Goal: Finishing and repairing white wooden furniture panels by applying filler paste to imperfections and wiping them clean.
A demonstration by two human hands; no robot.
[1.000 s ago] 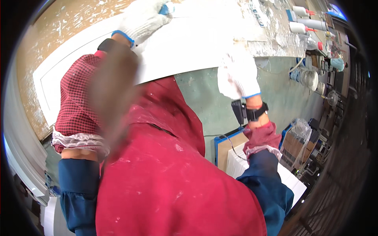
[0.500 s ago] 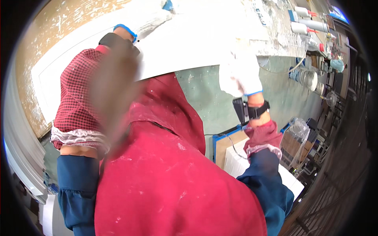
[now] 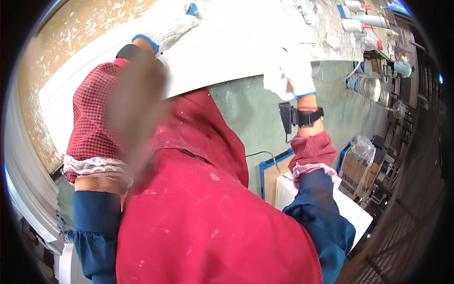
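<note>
A long white panel [image 3: 222, 52] lies across the worktable in front of me. My left hand [image 3: 176, 29], in a white knit glove with a blue cuff, rests over its left part. At its fingertips shows a small blue thing [image 3: 192, 9], pinched there; its kind cannot be made out. My right hand [image 3: 294, 71], gloved in the same way, is at the panel's near edge on the right. Its fingers blur into the bright white, so their hold is hidden. A blurred brown shape [image 3: 137, 99] hangs close to the camera, covering part of my left sleeve.
White bottles with red tips [image 3: 357, 25] and a clear bottle with a red cap [image 3: 352, 41] lie at the far right. Buckets [image 3: 364, 86] stand on the green floor beyond. Near my right forearm are a blue-edged board [image 3: 270, 174] and white panels [image 3: 347, 208].
My left hand and the blue thing have shifted slightly left. My right hand has moved a little up in the picture, and the whole view has shifted slightly.
</note>
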